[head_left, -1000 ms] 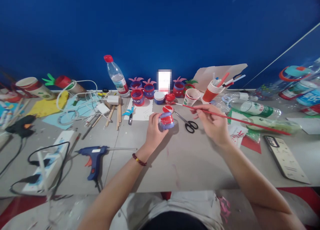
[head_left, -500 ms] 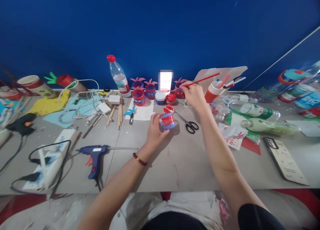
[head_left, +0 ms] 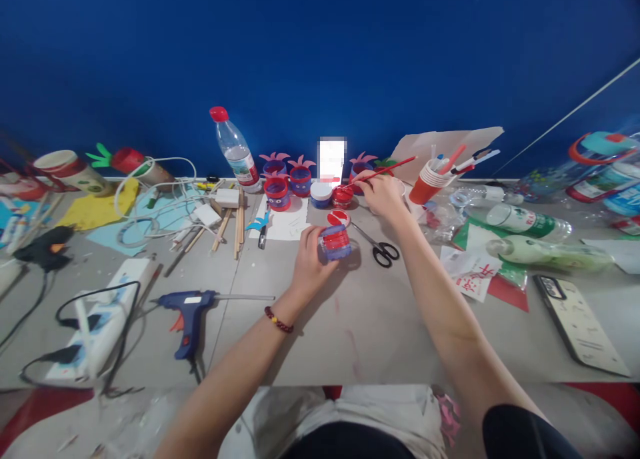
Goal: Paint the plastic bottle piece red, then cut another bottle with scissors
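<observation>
My left hand is closed around a small clear plastic cup painted with red and purple bands, held tilted above the table. My right hand pinches a red-handled paintbrush, its tip down at the open jar of red paint. Beside that jar stands a blue paint jar with a white lid. A red-smeared lid lies in front of the red jar. Black-handled scissors rest to the right of the painted cup.
Several finished red and purple cups with paper tops stand at the back. To the left lie a blue glue gun and a power strip. On the right are a cup of pens, plastic bottles and a phone.
My right hand has moved slightly down and left, bringing the paintbrush tip to the red paint jar. My left hand stays in place with the cup, turned a little.
</observation>
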Tool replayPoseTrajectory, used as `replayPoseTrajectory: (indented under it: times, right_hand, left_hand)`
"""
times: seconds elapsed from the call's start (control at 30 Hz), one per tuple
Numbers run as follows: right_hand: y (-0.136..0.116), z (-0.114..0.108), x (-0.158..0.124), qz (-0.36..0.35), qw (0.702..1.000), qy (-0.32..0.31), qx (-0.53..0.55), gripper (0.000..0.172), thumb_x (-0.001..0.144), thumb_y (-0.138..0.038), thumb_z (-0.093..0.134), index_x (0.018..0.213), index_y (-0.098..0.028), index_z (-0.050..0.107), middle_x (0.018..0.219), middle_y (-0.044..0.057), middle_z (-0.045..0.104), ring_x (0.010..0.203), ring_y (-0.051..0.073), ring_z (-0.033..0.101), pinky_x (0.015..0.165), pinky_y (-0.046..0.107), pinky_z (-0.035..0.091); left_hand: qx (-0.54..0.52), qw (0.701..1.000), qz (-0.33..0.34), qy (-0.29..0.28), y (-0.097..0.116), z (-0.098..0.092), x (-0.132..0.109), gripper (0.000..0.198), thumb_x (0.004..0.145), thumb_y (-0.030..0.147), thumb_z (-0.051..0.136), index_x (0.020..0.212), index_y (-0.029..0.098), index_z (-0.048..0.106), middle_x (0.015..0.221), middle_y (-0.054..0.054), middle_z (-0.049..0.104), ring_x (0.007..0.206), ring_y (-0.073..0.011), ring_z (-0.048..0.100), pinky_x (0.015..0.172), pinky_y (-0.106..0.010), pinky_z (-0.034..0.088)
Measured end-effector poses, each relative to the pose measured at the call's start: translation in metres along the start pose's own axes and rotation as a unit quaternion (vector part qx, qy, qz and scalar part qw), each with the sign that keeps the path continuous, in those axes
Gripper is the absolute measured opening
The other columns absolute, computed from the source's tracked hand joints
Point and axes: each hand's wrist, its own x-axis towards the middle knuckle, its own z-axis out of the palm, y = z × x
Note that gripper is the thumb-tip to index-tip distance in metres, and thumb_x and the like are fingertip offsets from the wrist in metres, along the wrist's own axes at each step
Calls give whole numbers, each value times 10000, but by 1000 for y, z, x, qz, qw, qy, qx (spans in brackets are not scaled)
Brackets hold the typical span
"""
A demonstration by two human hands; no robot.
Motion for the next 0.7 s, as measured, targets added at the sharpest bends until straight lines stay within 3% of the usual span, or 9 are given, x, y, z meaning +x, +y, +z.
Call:
replayPoseTrajectory:
  times: [0.3,0.7]
  right_hand:
    - [3,0,0,27,999,11,-18,291,939,-288,458,989,-227,738,1016,119,772,981,325,687,843,415,489]
    - [11,10,3,2,999,37,13,333,964,-298,427,1011,-216,746,1105,99,761,1006,301,678,886,401,489]
  left_hand:
    - [3,1000,-1,-12,0,-2,0,662,685,135,719,1271,232,424,1246,-98,508,1205,-270,536,1049,-470,475]
    - [8,1000,-2,-13,-2,-1,-1,675,678,134,718,1272,232,412,1250,-99,513,1214,-275,534,1056,-476,466]
